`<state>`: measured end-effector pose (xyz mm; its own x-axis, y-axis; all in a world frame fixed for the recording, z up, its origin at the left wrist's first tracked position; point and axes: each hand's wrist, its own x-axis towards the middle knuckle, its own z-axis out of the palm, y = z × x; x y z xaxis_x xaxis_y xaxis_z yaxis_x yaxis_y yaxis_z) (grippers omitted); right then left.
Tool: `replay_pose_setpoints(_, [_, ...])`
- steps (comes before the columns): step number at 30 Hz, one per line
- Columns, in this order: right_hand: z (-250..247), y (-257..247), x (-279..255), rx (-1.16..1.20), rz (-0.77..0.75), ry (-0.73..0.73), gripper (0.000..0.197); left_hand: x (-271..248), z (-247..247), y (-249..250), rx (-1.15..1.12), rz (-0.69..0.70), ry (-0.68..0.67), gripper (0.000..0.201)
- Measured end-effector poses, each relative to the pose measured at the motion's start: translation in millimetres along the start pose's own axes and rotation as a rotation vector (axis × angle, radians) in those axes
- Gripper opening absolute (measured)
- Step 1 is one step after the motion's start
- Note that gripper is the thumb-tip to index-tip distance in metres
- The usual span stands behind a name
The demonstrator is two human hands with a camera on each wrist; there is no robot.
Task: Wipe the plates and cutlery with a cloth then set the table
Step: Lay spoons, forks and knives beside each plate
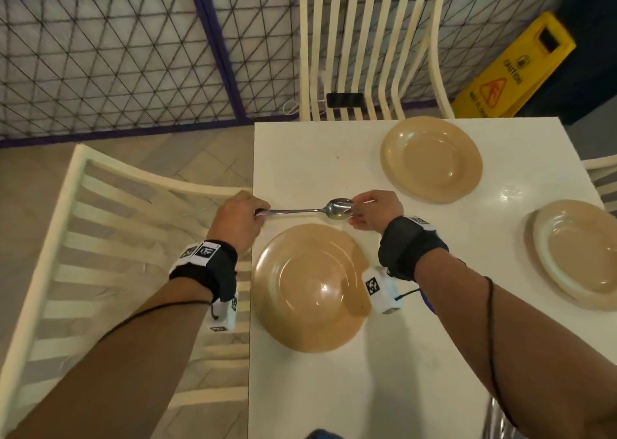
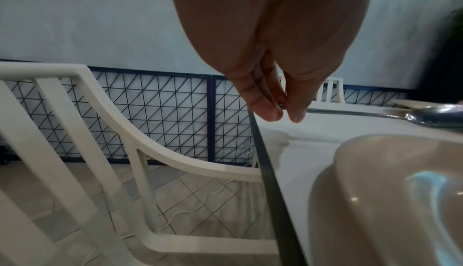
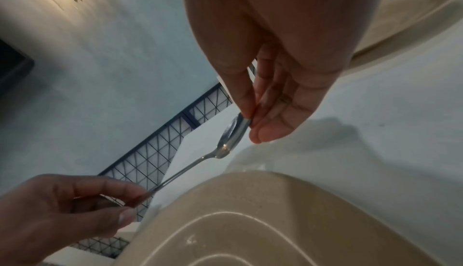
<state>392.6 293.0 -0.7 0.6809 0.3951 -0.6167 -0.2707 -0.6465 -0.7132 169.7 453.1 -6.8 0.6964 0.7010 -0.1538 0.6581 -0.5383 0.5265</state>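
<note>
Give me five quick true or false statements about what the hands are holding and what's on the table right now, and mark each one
1. Both hands hold one spoon. True.
2. The left hand pinches the spoon's bowl. False: it pinches the handle end; the right hand pinches the bowl.
3. The spoon lies inside the nearest plate. False: it is held beyond that plate's far rim, above the table.
4. The nearest plate is upside down. True.
5. A cloth is wrapped round the spoon. False: no cloth shows in any view.
</note>
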Motion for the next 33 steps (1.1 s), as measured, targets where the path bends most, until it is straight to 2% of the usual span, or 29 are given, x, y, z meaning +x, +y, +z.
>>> replay_pose_setpoints(4, [11,4,16,-0.061,0.036,0.030,0.012,15,10,-11,0.007,-0.028,-0.090,0.021])
replay_pose_setpoints(9, [13,8,18,-0.100,0.043,0.074,0.005,23,15,-16,-0.027,-0.043,-0.100,0.020])
replay_pose_setpoints(13, [13,9,16,-0.103,0.034,0.066,0.008,24,14,-18,-0.034,-0.051,-0.108,0.020])
replay_pose_setpoints(17, [1,8,7,-0.123,0.013,0.013,0.016,19,1,-12,-0.029,-0.058,-0.113,0.030])
replay_pose_setpoints(20, [-30,10,-10,-0.166,-0.078,-0.014,0.025,7,-18,1,-0.086,-0.053,-0.005,0.029])
replay_pose_setpoints(22, [-60,16,-31,-0.162,-0.153,-0.007,0.023,-13,-32,20,-0.103,-0.011,0.082,0.029])
replay_pose_setpoints(25, [-116,40,-72,-0.137,-0.214,0.027,0.017,-62,-41,66,-0.233,0.043,0.106,0.027])
replay_pose_setpoints(29, [-188,93,-117,-0.157,-0.173,0.133,0.010,-129,-4,135,-0.398,0.125,-0.073,0.024])
replay_pose_setpoints(33, [-243,143,-153,-0.200,-0.139,0.214,0.009,-179,72,192,-0.381,0.169,-0.286,0.022])
